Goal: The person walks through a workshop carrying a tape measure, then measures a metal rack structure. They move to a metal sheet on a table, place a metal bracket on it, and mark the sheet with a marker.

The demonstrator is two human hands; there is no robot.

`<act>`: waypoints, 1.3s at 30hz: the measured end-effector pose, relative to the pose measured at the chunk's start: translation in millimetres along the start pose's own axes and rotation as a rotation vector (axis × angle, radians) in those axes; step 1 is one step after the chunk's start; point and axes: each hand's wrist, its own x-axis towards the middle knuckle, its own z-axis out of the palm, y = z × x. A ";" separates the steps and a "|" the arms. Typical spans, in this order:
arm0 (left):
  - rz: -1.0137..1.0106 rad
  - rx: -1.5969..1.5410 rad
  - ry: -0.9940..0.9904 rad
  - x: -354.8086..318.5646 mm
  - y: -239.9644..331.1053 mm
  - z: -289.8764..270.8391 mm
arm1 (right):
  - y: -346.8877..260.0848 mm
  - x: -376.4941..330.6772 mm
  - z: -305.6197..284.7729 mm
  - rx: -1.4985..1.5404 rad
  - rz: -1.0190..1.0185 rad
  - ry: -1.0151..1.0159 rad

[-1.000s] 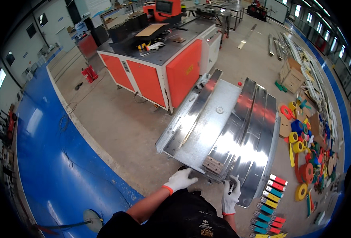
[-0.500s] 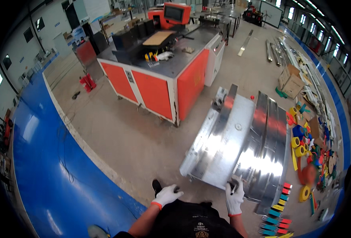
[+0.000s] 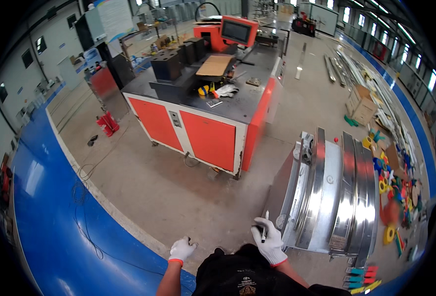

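My right hand (image 3: 271,245), in a white glove with an orange cuff, grips a slim white marker pen (image 3: 264,235) that points upward. It is beside the near left corner of a metal bench (image 3: 328,180) with long shiny metal strips (image 3: 345,197) lying on it. My left hand (image 3: 181,249), gloved the same way, hangs low above the floor, away from the bench. Its fingers are curled in, and a small dark patch shows at the fingertips; what it is I cannot make out.
Ahead stands an orange and white machine (image 3: 205,140) with a screen (image 3: 236,30), a cardboard piece (image 3: 214,65) and gloves (image 3: 226,91) on top. Tape rolls (image 3: 389,235) and a carton (image 3: 361,104) lie to the right. A cable (image 3: 86,224) crosses the blue floor on the left.
My view has turned and shifted, so the bench now appears farther right. My right hand has come off the bench's near edge with the marker pen; my left hand appears lower and farther left.
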 end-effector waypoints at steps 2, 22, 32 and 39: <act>0.001 -0.033 -0.018 17.9 -2.9 -3.8 | -3.8 13.3 10.3 -0.016 0.040 -0.015; 0.294 0.081 -0.116 224.5 210.2 -105.1 | 72.2 244.1 25.6 -0.017 0.155 0.059; 0.960 -0.048 0.092 338.3 362.7 -154.8 | 106.6 340.1 33.1 -0.073 0.231 0.322; 1.298 -0.185 0.074 435.5 482.9 -202.0 | 124.4 406.6 23.3 -0.158 0.344 0.591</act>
